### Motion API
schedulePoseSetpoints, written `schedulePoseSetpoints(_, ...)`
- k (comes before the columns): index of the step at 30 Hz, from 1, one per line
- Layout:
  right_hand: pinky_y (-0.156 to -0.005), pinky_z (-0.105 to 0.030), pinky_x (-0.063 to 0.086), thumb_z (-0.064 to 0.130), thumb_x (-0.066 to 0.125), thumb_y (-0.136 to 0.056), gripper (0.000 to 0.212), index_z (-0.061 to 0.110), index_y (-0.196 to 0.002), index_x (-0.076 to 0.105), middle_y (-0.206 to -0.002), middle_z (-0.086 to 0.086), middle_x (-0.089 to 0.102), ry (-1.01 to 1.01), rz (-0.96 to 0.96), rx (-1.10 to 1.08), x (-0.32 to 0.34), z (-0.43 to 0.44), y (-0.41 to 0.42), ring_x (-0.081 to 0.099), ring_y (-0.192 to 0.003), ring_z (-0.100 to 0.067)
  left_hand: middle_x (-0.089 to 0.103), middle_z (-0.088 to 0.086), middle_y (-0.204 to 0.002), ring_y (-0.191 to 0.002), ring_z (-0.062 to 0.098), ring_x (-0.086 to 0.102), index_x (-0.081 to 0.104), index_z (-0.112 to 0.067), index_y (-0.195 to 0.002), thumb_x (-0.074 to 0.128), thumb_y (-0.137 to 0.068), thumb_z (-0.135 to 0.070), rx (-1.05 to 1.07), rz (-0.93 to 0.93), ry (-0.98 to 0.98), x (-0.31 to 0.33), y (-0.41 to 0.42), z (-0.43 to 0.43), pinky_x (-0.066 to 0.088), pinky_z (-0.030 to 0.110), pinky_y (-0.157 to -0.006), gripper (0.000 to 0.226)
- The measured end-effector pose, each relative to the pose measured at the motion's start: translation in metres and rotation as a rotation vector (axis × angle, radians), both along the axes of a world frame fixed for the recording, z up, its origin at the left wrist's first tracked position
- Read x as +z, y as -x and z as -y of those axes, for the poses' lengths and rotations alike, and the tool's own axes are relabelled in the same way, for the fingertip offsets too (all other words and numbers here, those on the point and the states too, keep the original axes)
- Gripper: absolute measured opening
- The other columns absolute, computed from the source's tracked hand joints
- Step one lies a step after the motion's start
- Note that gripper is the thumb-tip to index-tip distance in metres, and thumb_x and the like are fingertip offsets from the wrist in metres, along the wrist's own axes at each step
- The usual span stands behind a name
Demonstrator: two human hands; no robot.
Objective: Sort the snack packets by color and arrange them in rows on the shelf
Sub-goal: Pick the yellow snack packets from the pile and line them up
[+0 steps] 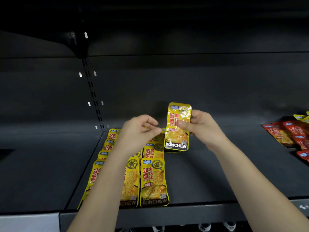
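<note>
Pinching a yellow packet (pixel 178 129) upright above the shelf (pixel 217 173), the right hand (pixel 203 128) hovered by the laid yellow rows (pixel 153 181); the left hand (pixel 138 130) curled, hold unclear, and red packets (pixel 284 134) awaited sorting.

The raised yellow packet (pixel 178 126) carries "KONCHEW" in white on its dark bottom band, with red characters 双面 and 金钱肚 above. On the shelf (pixel 209 173), the front yellow packet (pixel 153 181) shows the same 双面, 金钱肚 and "KONCHEW", plus 酱 in a round seal. The neighbouring packet (pixel 130 183) to its left shows 酱 and only "CHEW". Print on the red packets (pixel 280 134) is too blurred to read.
</note>
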State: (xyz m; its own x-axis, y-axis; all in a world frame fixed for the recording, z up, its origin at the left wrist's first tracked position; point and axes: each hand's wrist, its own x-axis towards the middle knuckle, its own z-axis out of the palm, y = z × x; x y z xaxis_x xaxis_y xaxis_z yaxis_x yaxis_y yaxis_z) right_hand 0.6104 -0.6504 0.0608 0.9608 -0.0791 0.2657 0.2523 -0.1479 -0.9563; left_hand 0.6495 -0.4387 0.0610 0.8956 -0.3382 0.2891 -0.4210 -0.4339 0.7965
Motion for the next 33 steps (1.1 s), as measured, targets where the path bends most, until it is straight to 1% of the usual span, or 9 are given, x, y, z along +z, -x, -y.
schedulePoseSetpoints(4,-0.052,-0.020,0.039,0.019,0.063,-0.093,0.008,0.018,-0.087,0.068,-0.075,0.007,0.069,0.155,-0.176,-0.098,-0.011,0.009,-0.007,0.057,-0.065,-0.010,0.069,-0.012,-0.092,-0.084,0.004,0.065,0.068,-0.027,-0.098,0.073,-0.082,-0.036,0.154,0.154,-0.264,0.001,-0.008,-0.015,0.052,0.026,-0.076,0.019)
schedulePoseSetpoints(7,-0.051,-0.021,0.038,0.024,0.068,-0.090,0.011,0.014,-0.085,0.070,-0.072,0.004,0.066,0.232,-0.338,-0.137,-0.023,0.011,-0.015,0.054,-0.064,-0.011,0.068,-0.009,-0.099,-0.093,0.011,0.064,0.066,-0.028,-0.099,0.070,-0.084,-0.038,0.227,0.206,-0.419,-0.002,-0.013,-0.019,0.053,0.036,-0.083,0.019)
schedulePoseSetpoints(11,-0.051,-0.021,0.038,0.023,0.072,-0.086,0.011,0.016,-0.078,0.069,-0.071,0.002,0.062,0.286,-0.431,-0.120,-0.035,0.007,-0.020,0.052,-0.065,-0.012,0.066,-0.007,-0.106,-0.100,0.015,0.063,0.064,-0.029,-0.103,0.066,-0.086,-0.040,0.279,0.240,-0.529,-0.008,-0.014,-0.017,0.049,0.037,-0.087,0.020)
schedulePoseSetpoints(14,-0.053,-0.023,0.040,0.020,0.079,-0.080,0.017,0.010,-0.087,0.068,-0.078,-0.004,0.066,0.293,-0.425,-0.146,-0.043,0.000,-0.022,0.056,-0.065,-0.017,0.064,-0.007,-0.108,-0.104,0.016,0.062,0.063,-0.029,-0.106,0.064,-0.088,-0.040,0.312,0.276,-0.574,-0.011,-0.014,-0.015,0.045,0.037,-0.091,0.022)
schedulePoseSetpoints(16,-0.069,-0.036,0.056,0.024,0.086,-0.068,0.032,0.006,-0.087,0.068,-0.083,-0.010,0.073,0.316,-0.403,-0.192,-0.050,-0.001,-0.026,0.069,-0.073,-0.025,0.063,-0.007,-0.109,-0.104,0.016,0.062,0.063,-0.029,-0.107,0.063,-0.089,-0.040,0.332,0.298,-0.600,-0.013,-0.014,-0.014,0.042,0.038,-0.092,0.022)
schedulePoseSetpoints(18,-0.084,-0.049,0.056,0.030,0.087,-0.059,0.040,0.005,-0.085,0.068,-0.085,-0.013,0.074,0.358,-0.404,-0.224,-0.059,0.001,-0.030,0.071,-0.085,-0.032,0.062,-0.006,-0.109,-0.103,0.017,0.062,0.062,-0.029,-0.108,0.062,-0.089,-0.040,0.340,0.305,-0.609,-0.014,-0.015,-0.013,0.040,0.038,-0.093,0.022)
schedulePoseSetpoints(23,-0.070,-0.032,0.047,0.030,0.085,-0.071,0.029,0.013,-0.073,0.061,-0.072,0.000,0.065,0.487,-0.416,-0.287,-0.057,-0.004,-0.025,0.062,-0.073,-0.020,0.063,-0.006,-0.109,-0.102,0.018,0.063,0.062,-0.029,-0.109,0.062,-0.089,-0.038,0.349,0.303,-0.610,-0.019,-0.015,-0.011,0.039,0.038,-0.093,0.021)
schedulePoseSetpoints(28,-0.059,-0.029,0.038,0.031,0.078,-0.079,0.035,0.020,-0.062,0.051,-0.065,0.008,0.055,0.614,-0.421,-0.289,-0.050,-0.007,-0.019,0.053,-0.067,-0.014,0.063,-0.006,-0.111,-0.103,0.018,0.062,0.062,-0.029,-0.111,0.061,-0.090,-0.037,0.342,0.311,-0.602,-0.021,-0.012,-0.008,0.037,0.038,-0.094,0.022)
schedulePoseSetpoints(33,-0.065,-0.029,0.036,0.041,0.078,-0.077,0.035,0.019,-0.076,0.050,-0.080,0.005,0.055,0.762,-0.417,-0.304,-0.050,-0.008,-0.021,0.053,-0.081,-0.018,0.063,-0.006,-0.115,-0.106,0.019,0.062,0.061,-0.029,-0.113,0.061,-0.091,-0.037,0.331,0.297,-0.609,-0.021,-0.008,-0.008,0.038,0.039,-0.096,0.025)
